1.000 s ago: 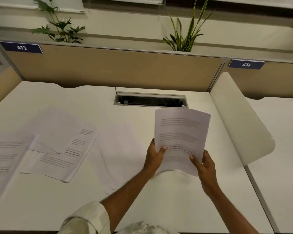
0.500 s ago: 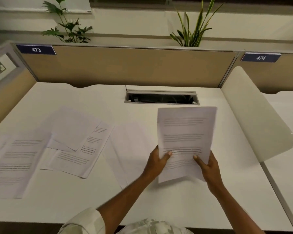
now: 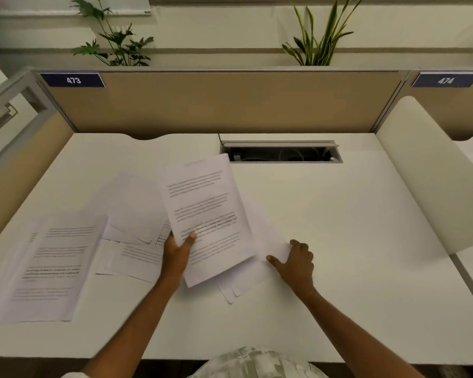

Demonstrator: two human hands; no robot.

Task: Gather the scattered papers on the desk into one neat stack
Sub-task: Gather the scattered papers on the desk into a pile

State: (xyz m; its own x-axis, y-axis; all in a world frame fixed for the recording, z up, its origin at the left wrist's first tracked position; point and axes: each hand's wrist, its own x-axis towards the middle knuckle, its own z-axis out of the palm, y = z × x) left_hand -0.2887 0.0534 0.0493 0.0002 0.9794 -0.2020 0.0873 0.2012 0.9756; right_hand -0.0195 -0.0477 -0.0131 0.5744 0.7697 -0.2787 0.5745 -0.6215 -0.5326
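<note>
White papers, white desk, tan partition.

You're in an open-plan office. Beyond your hands: numbered cubicle partition, white desk with cable tray.

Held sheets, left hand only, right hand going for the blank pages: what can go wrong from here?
1. The left hand pinches the held sheets by one lower corner; they tilt and could fan or slip.
2. The right hand presses the blank pages flat on the desk; dragging may crease them or leave the lower ones behind.
3. The printed pages on the left are spread wide and overlapping, so they may get missed or stacked crooked.
</note>
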